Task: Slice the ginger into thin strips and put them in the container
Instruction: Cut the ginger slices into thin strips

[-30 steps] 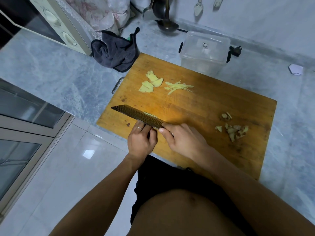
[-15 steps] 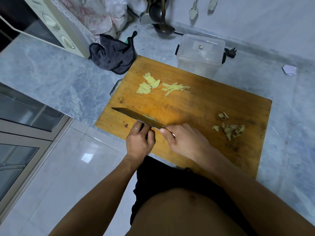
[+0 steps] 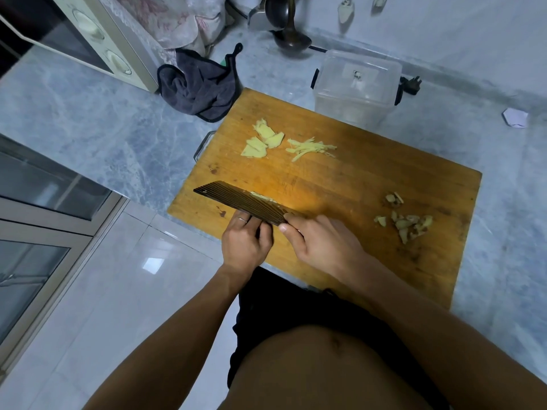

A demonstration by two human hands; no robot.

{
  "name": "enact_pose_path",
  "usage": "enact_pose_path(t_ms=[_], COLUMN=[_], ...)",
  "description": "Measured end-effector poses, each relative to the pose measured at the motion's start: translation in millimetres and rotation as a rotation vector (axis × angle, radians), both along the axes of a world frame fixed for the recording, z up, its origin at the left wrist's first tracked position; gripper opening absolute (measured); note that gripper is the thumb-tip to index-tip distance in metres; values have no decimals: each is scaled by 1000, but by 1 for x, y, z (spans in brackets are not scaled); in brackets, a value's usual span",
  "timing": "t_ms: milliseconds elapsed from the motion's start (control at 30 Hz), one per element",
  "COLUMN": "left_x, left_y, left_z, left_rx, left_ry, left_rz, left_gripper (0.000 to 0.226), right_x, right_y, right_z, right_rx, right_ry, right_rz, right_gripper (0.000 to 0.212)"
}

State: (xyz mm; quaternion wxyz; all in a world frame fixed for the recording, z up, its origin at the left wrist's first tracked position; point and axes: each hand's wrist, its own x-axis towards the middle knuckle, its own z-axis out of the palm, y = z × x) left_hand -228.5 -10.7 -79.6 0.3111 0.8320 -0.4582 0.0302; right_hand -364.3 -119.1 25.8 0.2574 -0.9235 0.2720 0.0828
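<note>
The knife (image 3: 242, 204) is gripped by the right hand (image 3: 321, 247) near the board's (image 3: 355, 187) front edge. The left hand's (image 3: 245, 241) curled fingers hide any ginger beneath. Strips (image 3: 309, 147) are seen near the closed container (image 3: 356, 87).

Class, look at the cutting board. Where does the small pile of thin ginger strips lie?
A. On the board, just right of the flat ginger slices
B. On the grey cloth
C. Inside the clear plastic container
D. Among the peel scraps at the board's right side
A: the thin ginger strips lie on the cutting board, right of the flat ginger slices, outside the lidded clear plastic container.
</note>
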Motion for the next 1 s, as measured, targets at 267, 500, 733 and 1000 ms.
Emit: enact_pose_path(t_ms=[267, 500, 733, 1000], left_x=[-1, 12, 9, -2], left_y=[-1, -1, 2, 7], left_z=[4, 17, 15, 3], left_rx=[-4, 4, 111, 111], left_ry=[45, 250, 114, 61], left_rz=[-36, -39, -113, -126], left_gripper=[26, 28, 31, 35], right_x=[-11, -31, -40, -19], right_y=[-11, -30, -29, -14], right_z=[3, 2, 1, 15], right_rx=[-21, -71, 186, 168], right_ry=[-114, -143, -241, -244], right_rz=[-28, -100, -241, -109], right_gripper=[46, 50, 38, 42])
